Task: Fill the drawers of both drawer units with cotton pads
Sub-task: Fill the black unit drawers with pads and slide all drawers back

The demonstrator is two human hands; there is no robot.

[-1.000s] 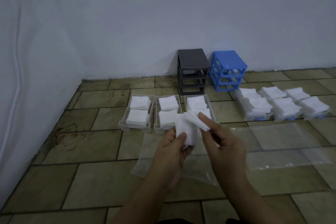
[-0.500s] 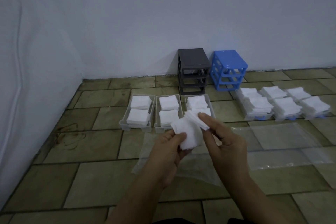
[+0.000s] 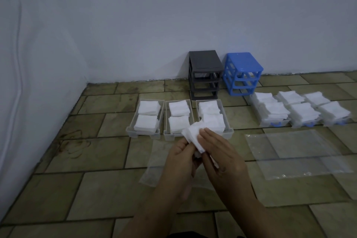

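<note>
Above the floor, both hands' fingers [image 3: 207, 137] curl around a stack of cotton pads [image 3: 193, 135].

The cotton pads [image 3: 193, 137] look soft, matt and a little fluffy at the edges. The grey drawers [image 3: 143, 132] are of pale, half-clear plastic with a smooth face. The dark drawer unit [image 3: 205, 63] and the blue drawer unit [image 3: 243, 63] are of hard plastic with a slight shine. The plastic bags [image 3: 301, 152] are thin, clear and glossy. The floor [image 3: 96, 189] has stone-like tiles, dull and stained. The wall [image 3: 173, 15] is painted, matt and smooth.
</note>
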